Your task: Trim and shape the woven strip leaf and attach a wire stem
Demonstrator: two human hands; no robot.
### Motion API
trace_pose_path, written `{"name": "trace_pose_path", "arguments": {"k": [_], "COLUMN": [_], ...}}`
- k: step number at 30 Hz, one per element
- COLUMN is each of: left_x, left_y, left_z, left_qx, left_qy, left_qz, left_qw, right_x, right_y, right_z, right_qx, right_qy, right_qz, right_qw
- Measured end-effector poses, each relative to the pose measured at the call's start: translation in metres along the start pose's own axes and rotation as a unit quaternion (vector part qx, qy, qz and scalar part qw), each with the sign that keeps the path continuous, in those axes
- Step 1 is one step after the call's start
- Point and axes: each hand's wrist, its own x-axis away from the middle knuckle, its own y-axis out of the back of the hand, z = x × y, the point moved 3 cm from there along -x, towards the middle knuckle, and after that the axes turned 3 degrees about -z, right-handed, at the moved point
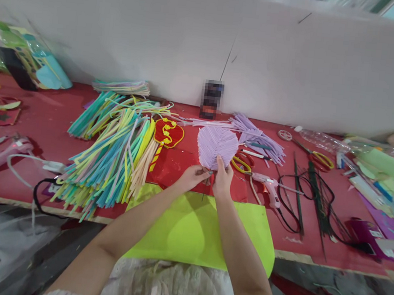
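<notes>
Both hands hold up a lilac fan (217,144), leaf-shaped and covered with slanting rows of pipe cleaners. My left hand (193,177) is closed at its lower edge, fingertips pinching near the base. With the thumb laid on the front face, my right hand (222,178) grips the lower right of the fan. A thin dark stem (203,197) shows below the hands; how it joins the fan is hidden by the fingers. Under the hands lie a red sheet (166,172) and a lime-green cloth (188,233) over the table edge.
Bundles of coloured pipe cleaners (107,157) lie left, beside a red and yellow fan (169,134). Lilac pipe cleaners (259,137) are behind. Right are scissors (243,161), a pink glue gun (268,188) with a black cord, and green wires (318,198). Another glue gun (9,152) sits left.
</notes>
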Motion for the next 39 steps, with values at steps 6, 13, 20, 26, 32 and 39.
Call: {"name": "trace_pose_path", "arguments": {"k": [6,13,20,26,32,39], "left_x": [-0.001,-0.001,-0.006,-0.009,-0.013,-0.001], "left_y": [0.004,0.008,0.011,0.021,0.035,0.034], "left_z": [-0.004,-0.007,-0.003,-0.009,-0.015,-0.031], "left_qx": [0.001,-0.034,-0.054,-0.060,-0.059,-0.012], "left_qy": [-0.007,-0.026,-0.043,-0.064,-0.086,-0.139], "left_qz": [-0.017,-0.021,-0.004,-0.028,-0.086,-0.206], "left_qw": [1.000,0.999,0.998,0.996,0.991,0.969], "right_x": [-0.003,0.003,0.000,-0.003,-0.008,-0.003], "right_y": [0.001,-0.003,-0.001,-0.002,-0.003,-0.003], "right_z": [-0.003,-0.001,-0.004,-0.004,0.003,0.020], "right_qx": [0.025,0.024,0.025,0.025,-0.018,0.036], "right_qy": [0.002,0.011,0.004,0.004,-0.033,0.065], "right_qz": [0.025,0.058,0.062,0.090,0.129,0.110], "right_qw": [0.999,0.998,0.998,0.996,0.991,0.991]}}
